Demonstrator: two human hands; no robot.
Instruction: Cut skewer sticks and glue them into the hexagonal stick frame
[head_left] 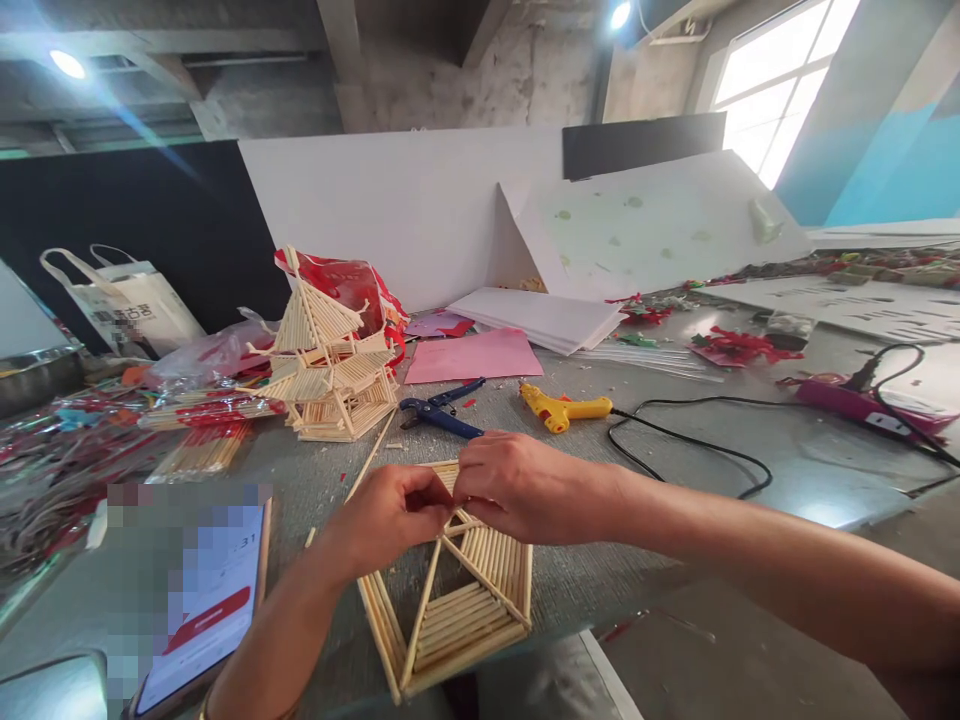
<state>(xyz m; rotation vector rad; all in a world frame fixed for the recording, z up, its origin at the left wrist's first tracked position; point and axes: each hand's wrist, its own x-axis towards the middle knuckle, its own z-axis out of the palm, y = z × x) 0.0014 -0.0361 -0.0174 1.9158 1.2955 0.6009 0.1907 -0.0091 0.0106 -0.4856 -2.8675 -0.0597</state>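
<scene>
A six-sided frame of thin wooden sticks (465, 620) lies on the table in front of me, some of its triangular sections filled with rows of sticks. Over its far part, my left hand (394, 515) and my right hand (517, 485) meet with fingertips pinched together. Whatever they pinch is too small or hidden to make out. Beyond my hands lies a blue-handled cutter (439, 415), and right of it a yellow glue gun (562, 408). A tiered pagoda model of sticks (330, 370) stands upright behind, to the left.
A phone (217, 600) lies at the left beside bagged sticks (199, 450). Pink paper (472, 355) and white boards (540, 315) lie at the back. The glue gun's black cord (690, 455) loops toward a purple power strip (862, 405) at right.
</scene>
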